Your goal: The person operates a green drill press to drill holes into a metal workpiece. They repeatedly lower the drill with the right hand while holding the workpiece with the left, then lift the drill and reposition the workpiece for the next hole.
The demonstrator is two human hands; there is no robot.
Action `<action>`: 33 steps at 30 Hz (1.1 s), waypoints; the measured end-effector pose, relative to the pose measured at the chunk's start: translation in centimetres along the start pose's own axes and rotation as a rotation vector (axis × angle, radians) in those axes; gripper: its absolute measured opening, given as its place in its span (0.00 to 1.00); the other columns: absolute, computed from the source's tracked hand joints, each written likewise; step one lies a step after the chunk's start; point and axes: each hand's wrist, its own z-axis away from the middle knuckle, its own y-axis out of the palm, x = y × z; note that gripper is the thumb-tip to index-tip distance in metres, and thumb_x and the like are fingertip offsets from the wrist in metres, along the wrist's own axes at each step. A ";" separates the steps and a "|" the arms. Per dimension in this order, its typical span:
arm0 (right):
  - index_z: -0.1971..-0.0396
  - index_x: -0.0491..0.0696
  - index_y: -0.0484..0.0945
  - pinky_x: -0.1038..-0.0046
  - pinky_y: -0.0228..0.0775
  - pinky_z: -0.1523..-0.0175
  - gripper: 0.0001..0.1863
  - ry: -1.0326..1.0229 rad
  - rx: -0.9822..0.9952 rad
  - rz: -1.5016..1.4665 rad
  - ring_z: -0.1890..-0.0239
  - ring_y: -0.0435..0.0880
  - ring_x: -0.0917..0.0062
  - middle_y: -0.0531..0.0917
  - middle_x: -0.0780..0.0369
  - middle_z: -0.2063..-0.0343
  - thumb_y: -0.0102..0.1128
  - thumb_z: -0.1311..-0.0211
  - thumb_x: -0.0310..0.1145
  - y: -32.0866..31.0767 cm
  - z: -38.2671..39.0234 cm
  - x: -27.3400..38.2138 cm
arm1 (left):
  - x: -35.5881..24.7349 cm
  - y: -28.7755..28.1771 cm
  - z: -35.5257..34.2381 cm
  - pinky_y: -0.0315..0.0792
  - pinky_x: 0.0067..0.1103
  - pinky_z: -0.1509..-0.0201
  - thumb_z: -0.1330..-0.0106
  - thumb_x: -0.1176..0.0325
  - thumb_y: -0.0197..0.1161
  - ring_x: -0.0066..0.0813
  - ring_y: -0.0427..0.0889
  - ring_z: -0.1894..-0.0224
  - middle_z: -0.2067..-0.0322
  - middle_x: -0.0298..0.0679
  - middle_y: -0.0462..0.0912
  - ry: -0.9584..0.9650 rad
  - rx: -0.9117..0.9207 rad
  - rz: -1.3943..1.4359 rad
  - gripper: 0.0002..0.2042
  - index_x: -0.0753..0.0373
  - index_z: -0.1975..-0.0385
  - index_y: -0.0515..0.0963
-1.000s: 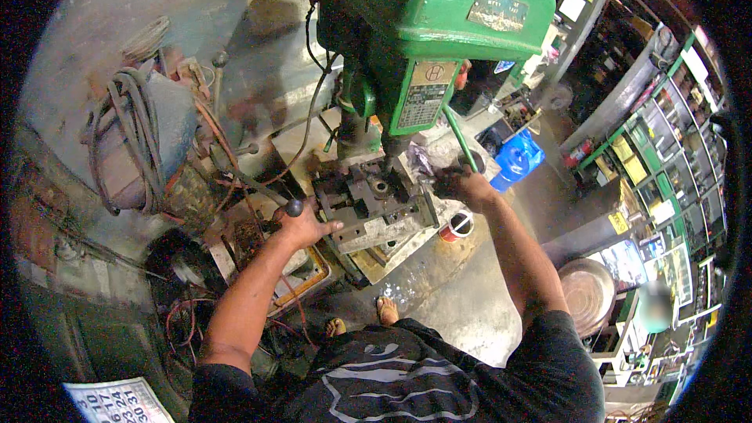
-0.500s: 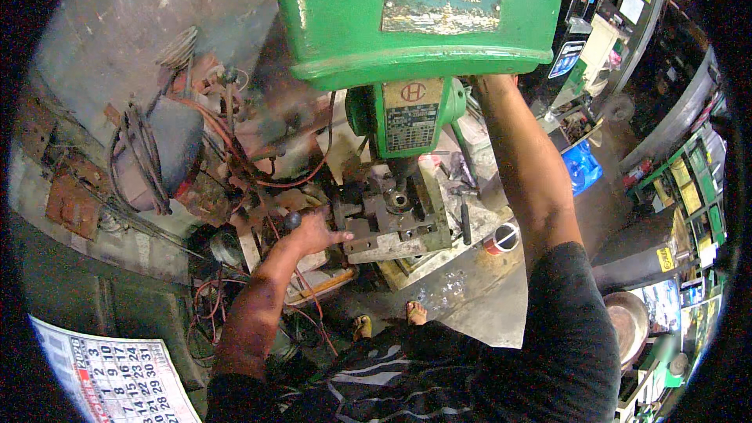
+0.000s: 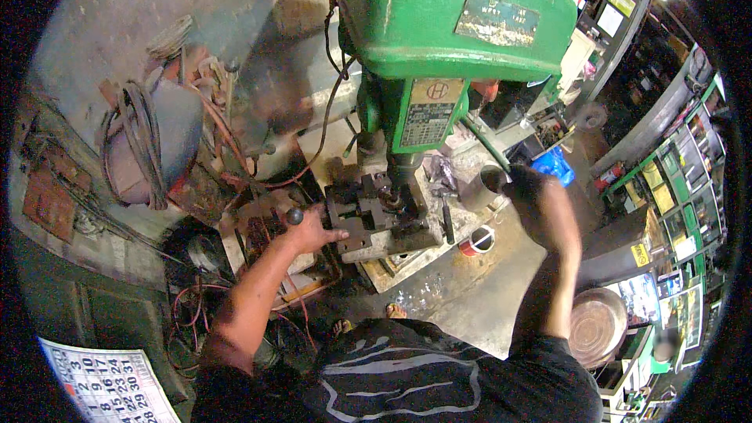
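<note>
A green drill press (image 3: 470, 31) stands in front of me, its drilling head above a dark metal vise (image 3: 356, 239) on the worktable. My left hand (image 3: 312, 233) grips the vise's left end, thumb stretched along the near side. Beside that hand sticks up a black ball knob (image 3: 294, 216). Out to the right, my right hand (image 3: 540, 200) is closed around the end of the press's feed lever (image 3: 487, 142); shadow and motion blur its fingers. Below the spindle, the work in the vise is too dark to make out.
A hammer-like tool with a dark handle (image 3: 447, 221) lies right of the vise. A red and white can (image 3: 476, 241) is near the table's right edge, by a grey cylinder (image 3: 479, 188). Hoses and cables (image 3: 211, 121) hang at left. A round brown stool top (image 3: 597, 327) stands at right.
My right hand has come from behind the press head down and toward me, with the feed lever now swung out. My left hand stays at the vise. The view has shifted.
</note>
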 end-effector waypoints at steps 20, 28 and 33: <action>0.55 0.43 0.84 0.45 0.75 0.48 0.14 -0.151 -0.513 -0.215 0.56 0.83 0.40 0.85 0.43 0.60 0.57 0.32 0.35 24.8 -18.9 -9.4 | -2.5 -1.8 0.8 0.68 0.39 0.25 0.47 0.33 0.77 0.59 0.75 0.32 0.36 0.63 0.76 -0.143 0.104 -0.063 0.53 0.73 0.31 0.69; 0.53 0.40 0.82 0.48 0.71 0.44 0.16 -0.233 -0.542 -0.215 0.51 0.81 0.43 0.84 0.43 0.55 0.58 0.35 0.34 27.2 -20.3 -11.3 | -2.8 -2.0 0.6 0.65 0.39 0.23 0.46 0.35 0.77 0.60 0.69 0.27 0.32 0.65 0.72 -0.127 0.145 0.000 0.55 0.74 0.28 0.65; 0.60 0.45 0.85 0.52 0.72 0.45 0.10 -0.385 -0.701 -0.105 0.51 0.85 0.52 0.88 0.52 0.55 0.62 0.38 0.31 26.8 -20.5 -10.5 | -3.6 -2.2 0.6 0.64 0.41 0.23 0.45 0.36 0.77 0.60 0.68 0.27 0.31 0.65 0.70 -0.230 0.163 -0.131 0.55 0.73 0.27 0.63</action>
